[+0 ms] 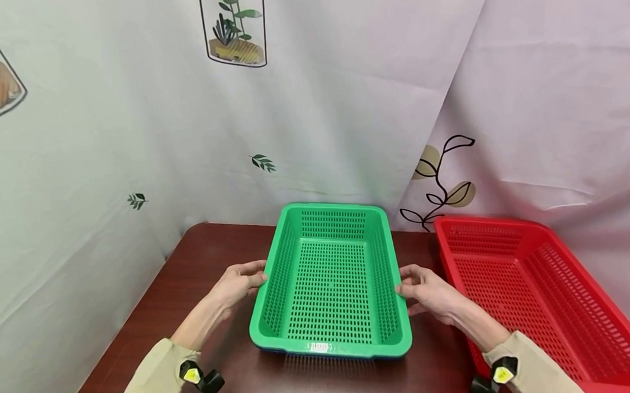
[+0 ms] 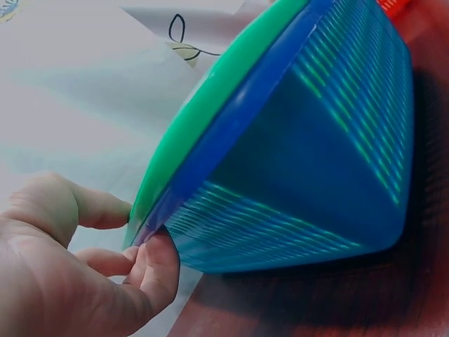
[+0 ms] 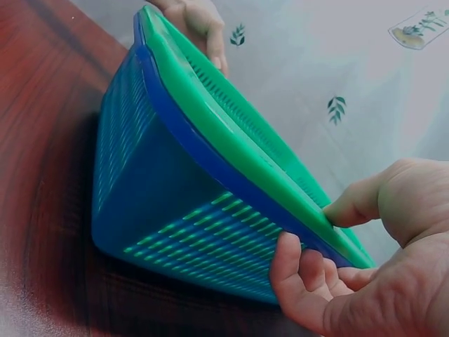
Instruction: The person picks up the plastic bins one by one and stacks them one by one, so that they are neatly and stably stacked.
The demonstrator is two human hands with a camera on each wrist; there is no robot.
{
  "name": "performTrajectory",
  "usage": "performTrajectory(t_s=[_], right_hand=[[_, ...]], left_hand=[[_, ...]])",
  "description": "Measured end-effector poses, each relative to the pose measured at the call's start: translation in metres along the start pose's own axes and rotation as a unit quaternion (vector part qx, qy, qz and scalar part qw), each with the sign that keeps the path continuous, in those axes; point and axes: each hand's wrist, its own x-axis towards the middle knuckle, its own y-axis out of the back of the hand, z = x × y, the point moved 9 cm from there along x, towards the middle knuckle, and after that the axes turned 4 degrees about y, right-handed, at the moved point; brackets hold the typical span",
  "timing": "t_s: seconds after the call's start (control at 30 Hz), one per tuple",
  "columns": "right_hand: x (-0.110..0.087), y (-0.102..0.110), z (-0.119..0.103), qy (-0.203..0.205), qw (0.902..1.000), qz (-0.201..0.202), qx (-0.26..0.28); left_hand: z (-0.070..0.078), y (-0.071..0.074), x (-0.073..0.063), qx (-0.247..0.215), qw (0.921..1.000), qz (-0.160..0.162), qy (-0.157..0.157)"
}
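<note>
A green plastic basket [image 1: 330, 285] with slotted walls sits nested inside a blue basket [image 2: 280, 140]. Only a thin edge of the blue one shows in the head view. My left hand [image 1: 240, 283] grips the stacked rims at the left side, thumb on the green rim and fingers curled beneath the edge. On the opposite side my right hand [image 1: 427, 291] pinches the rims the same way, its thumb [image 3: 354, 203] on the green rim and fingers against the blue basket's side. The green basket's visible inside holds nothing.
A larger red basket [image 1: 517, 287] stands to the right, close to my right forearm. Both baskets are on a dark reddish-brown table [image 1: 190, 268]. A white cloth [image 1: 333, 130] printed with plants hangs behind and along the left side.
</note>
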Motion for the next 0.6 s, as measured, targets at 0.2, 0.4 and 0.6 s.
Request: performTrajectory(t_s=[0.2,0.4,0.6], right_hand=[[-0.005,0.005,0.001,-0.003,0.9987,0.035,-0.036],[-0.024,0.026,-0.013,0.061,0.9866,0.117,-0.097],[-0.055,0.053,-0.034,0.144,0.9688,0.148,-0.136]], left_hand=[[-0.002,0.002,-0.006,0.001,0.9998,0.019,0.0],[0.026,0.012,-0.027,0.117,0.9766,0.159,-0.086],[0.065,-0.006,-0.048,0.142,0.9473,0.228,-0.174]])
